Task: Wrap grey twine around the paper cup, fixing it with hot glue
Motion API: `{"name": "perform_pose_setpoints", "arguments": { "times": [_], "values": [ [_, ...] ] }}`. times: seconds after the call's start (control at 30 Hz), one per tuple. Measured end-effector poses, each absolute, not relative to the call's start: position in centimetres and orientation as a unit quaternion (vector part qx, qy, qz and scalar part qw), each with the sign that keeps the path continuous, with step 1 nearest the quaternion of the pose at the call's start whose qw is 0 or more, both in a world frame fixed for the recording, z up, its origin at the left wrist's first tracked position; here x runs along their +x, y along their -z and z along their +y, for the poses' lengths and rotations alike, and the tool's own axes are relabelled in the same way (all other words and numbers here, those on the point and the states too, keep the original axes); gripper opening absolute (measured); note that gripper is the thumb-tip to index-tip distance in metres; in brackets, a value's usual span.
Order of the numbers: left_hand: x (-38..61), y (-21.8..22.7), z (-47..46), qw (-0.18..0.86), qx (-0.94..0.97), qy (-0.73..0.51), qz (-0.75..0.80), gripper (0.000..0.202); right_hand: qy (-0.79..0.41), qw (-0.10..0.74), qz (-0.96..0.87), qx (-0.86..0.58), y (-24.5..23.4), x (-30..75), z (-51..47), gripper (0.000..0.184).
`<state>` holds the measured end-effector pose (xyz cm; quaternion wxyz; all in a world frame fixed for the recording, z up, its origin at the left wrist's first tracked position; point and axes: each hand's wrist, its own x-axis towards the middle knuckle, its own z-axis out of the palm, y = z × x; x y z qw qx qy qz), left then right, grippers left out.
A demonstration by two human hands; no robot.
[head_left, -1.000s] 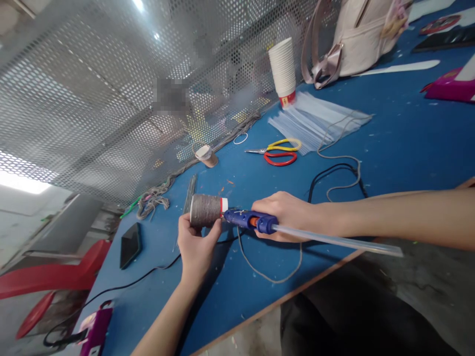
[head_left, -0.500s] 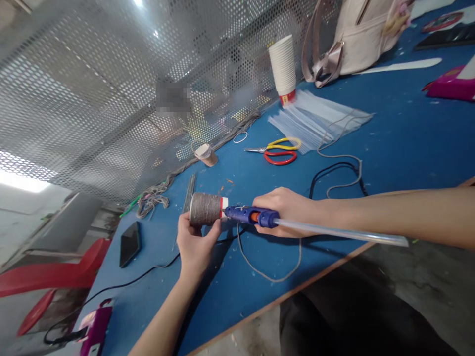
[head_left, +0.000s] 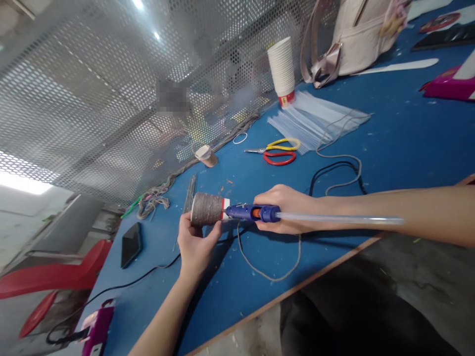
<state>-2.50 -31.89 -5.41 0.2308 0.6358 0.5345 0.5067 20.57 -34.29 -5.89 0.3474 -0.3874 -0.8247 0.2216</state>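
Observation:
Lying on its side in my left hand point(head_left: 196, 247) is a paper cup point(head_left: 207, 209) wrapped in grey cord, with a red and white band bare at its right end. My fingers and thumb grip it from below. My right hand point(head_left: 282, 207) is closed around a blue hot glue gun point(head_left: 252, 212); its nozzle points left at the edge of the wrapping by the red band. A long clear glue stick point(head_left: 341, 218) sticks out of the gun's back over my right forearm. A loose grey cord point(head_left: 272, 280) loops on the table below the gun.
On the blue table point(head_left: 230, 306) lie scissors point(head_left: 276, 151), clear glue sticks point(head_left: 315, 121), a phone point(head_left: 131, 244) and grey cord strands point(head_left: 152, 200). A cup stack point(head_left: 282, 71), a small cup point(head_left: 206, 155) and a backpack point(head_left: 359, 44) stand by the perforated metal screen point(head_left: 111, 99).
The glue gun has tilted slightly, so its glue stick's rear end is higher and the stick lies nearly level. The cup stays in my left hand, almost unmoved.

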Motion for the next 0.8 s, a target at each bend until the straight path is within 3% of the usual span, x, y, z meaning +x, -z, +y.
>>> {"name": "perform_pose_setpoints", "arguments": {
  "times": [0.8],
  "values": [
    [-3.12,5.40,-31.47,0.245,0.660,-0.490,0.513,0.043,-0.223,0.373,-0.811,-0.392,5.34,20.99,-33.97,0.021]
  ]
}}
